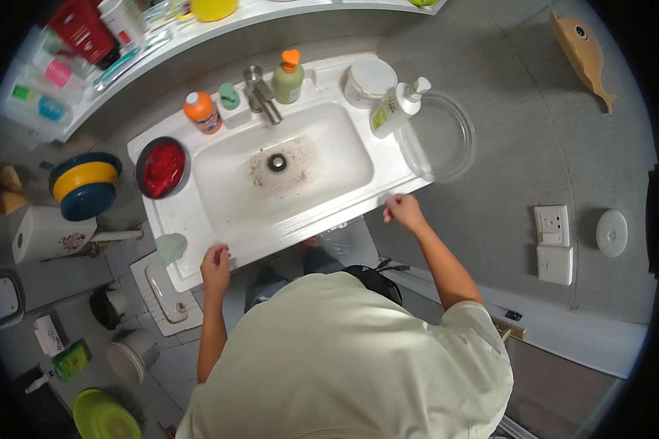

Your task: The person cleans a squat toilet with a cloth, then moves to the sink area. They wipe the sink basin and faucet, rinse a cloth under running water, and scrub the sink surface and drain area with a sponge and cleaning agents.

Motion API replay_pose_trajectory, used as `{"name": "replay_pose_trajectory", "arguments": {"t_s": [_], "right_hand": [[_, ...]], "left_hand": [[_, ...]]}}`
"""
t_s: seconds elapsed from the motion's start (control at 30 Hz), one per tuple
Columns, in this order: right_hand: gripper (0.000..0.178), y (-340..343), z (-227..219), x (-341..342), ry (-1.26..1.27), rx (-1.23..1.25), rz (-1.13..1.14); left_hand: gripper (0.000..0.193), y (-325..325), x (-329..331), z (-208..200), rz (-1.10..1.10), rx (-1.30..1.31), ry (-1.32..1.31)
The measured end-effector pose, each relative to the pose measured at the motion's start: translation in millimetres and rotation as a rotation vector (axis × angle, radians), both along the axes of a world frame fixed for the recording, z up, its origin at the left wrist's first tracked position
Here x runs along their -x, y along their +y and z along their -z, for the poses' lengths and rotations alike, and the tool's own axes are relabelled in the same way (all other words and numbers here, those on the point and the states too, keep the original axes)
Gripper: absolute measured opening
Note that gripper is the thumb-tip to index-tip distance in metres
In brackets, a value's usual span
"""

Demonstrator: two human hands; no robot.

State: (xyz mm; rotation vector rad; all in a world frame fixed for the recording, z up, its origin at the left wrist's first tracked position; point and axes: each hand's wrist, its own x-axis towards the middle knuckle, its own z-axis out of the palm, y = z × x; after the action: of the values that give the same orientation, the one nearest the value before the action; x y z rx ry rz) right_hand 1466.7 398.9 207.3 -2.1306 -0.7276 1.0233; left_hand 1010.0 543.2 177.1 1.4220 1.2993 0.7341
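A white washbasin [223,225] lies in front of me, with dark specks [300,157] around its drain [277,162]. My left hand [215,268] hangs near the front left edge, its fingers curled together around nothing I can see. Close to it, a pale green cloth [171,249] rests on the rim. Off the front right edge, my right hand [404,210] is also loosely closed, with no object showing in it. A dark round bowl [143,187] holding something red and wet-looking [164,168] stands on the left ledge. Behind the basin rises a metal faucet [263,95].
Along the back stand an orange bottle [202,113], a green pump bottle [288,77], a white tub [370,83] and a white pump bottle [397,110]. A clear round basin [447,139] overhangs the right end. Above is a shelf [198,31]; stacked basins [88,179] are left.
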Motion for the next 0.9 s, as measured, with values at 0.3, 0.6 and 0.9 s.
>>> {"name": "replay_pose_trajectory", "arguments": {"t_s": [0.3, 0.6, 0.9], "right_hand": [[0.014, -10.3, -22.4, -91.3, 0.166, 0.259, 0.406], [0.017, -28.6, -43.3, -92.9, -0.299, 0.111, 0.276], [0.024, 118.1, -82.2, -16.2, 0.108, -0.205, -0.334]], "left_hand": [[0.012, -48.2, -18.1, -1.0, -0.120, 0.098, 0.069], [0.013, -15.2, -41.7, -12.4, -0.016, 0.052, 0.071], [0.013, 1.2, -49.5, -26.4, 0.040, 0.014, 0.140]]}}
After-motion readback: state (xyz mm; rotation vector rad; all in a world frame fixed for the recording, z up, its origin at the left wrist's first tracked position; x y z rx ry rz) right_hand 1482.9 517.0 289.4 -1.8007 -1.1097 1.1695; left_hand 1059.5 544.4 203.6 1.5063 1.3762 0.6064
